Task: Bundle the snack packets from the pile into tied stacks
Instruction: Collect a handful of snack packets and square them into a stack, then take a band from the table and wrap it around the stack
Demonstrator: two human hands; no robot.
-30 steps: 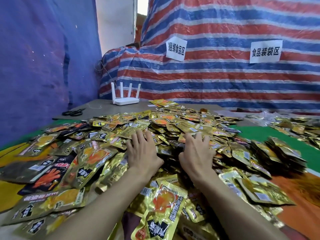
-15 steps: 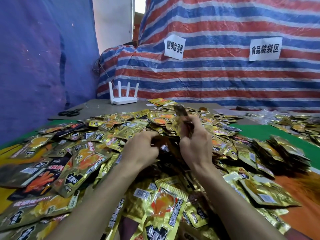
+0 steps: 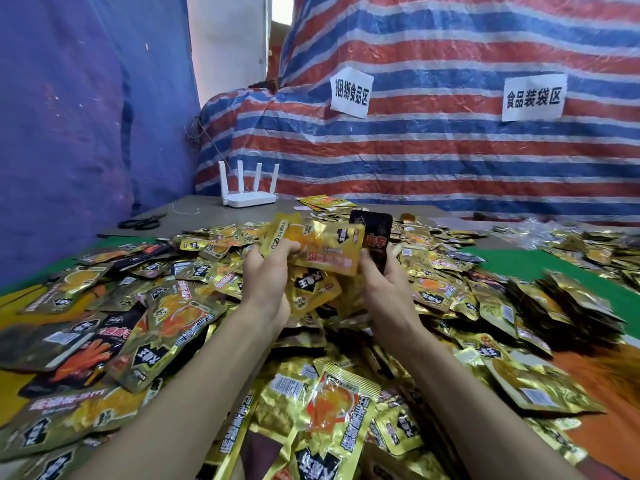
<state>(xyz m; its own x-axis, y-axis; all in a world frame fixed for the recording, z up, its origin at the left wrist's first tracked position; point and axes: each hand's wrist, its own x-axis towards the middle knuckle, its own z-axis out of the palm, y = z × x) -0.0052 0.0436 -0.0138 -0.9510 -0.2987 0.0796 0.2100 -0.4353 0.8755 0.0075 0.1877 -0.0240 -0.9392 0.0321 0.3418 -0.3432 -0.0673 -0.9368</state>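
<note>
Clamped the left hand (image 3: 265, 271) round a loose fan of gold packets (image 3: 329, 252) just above centre frame. Closed the right hand (image 3: 384, 289) beside it round a dark packet (image 3: 372, 230) stood on end. Held both grips tight on their loads, raised clear of the pile (image 3: 166, 306) spread over the bench (image 3: 194, 216) through the middle and lower frame. Judged light, thin and slick: foil pouches, probably soft in the belly and stiffer along the sealed edges, likely to slide off one another once stacked. Best taken flat, pinched across the faces near the middle of a long edge, then tapped square before tying. Against half a second earlier: lifted higher, with several gold packets now gathered on the left instead of a nearly bare grip low in the heap, and the dark one kept on the right. Against a second earlier: no more flat, spread fingers pressed onto the pile.
</note>
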